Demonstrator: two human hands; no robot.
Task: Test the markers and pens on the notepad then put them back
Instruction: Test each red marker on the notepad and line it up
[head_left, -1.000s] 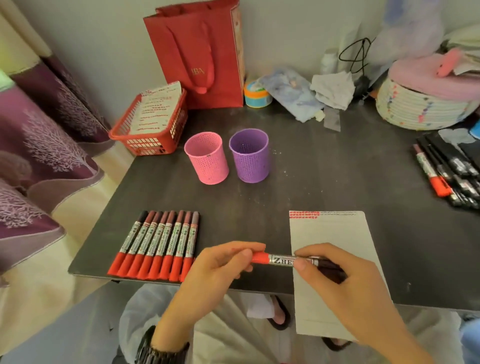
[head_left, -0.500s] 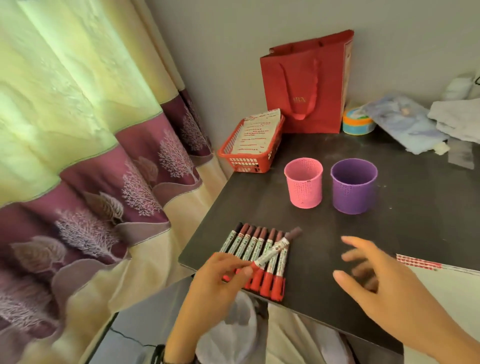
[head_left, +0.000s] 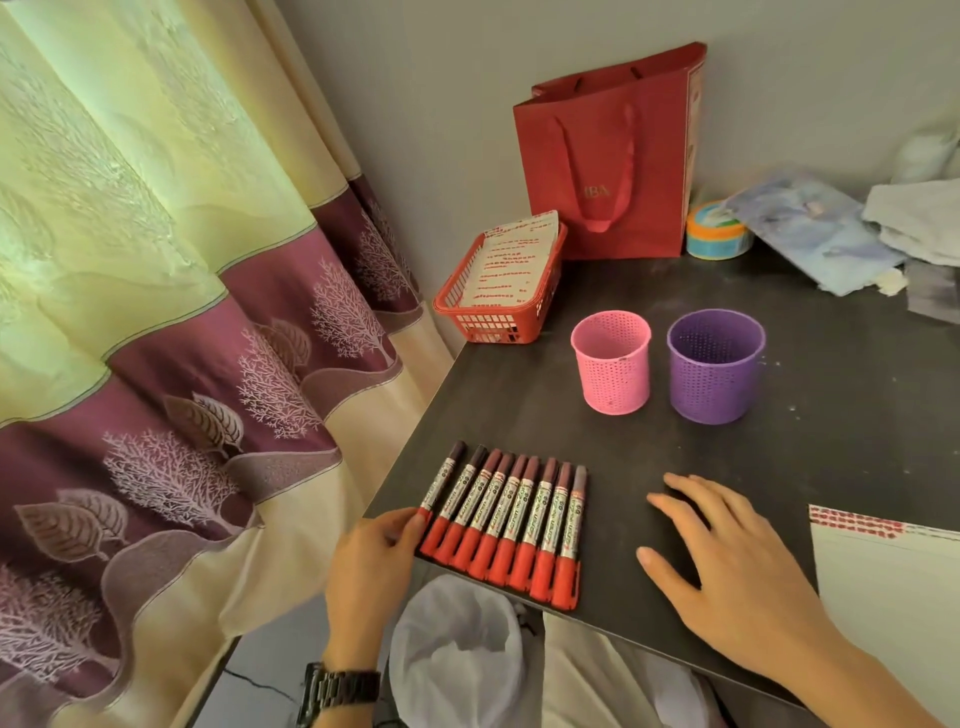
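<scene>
The row of markers (head_left: 511, 519) at the counter (head_left: 649, 447) edge has regained the one I tested. My left hand (head_left: 369, 566) fingers press its end, grasping nothing. My right hand (head_left: 727, 561) lies released beside the notepad (head_left: 893, 597).

Notepad (head_left: 893, 613) at desk (head_left: 831, 457) near edge: right part cut by frame. Print on markers (head_left: 506, 519) too small to read. Cloth pile (head_left: 919, 223), far edge: cropped.

Single head-worn wide-angle view is looking forward and down, close over the markers (head_left: 506, 519) at the table's (head_left: 831, 457) near edge.
</scene>
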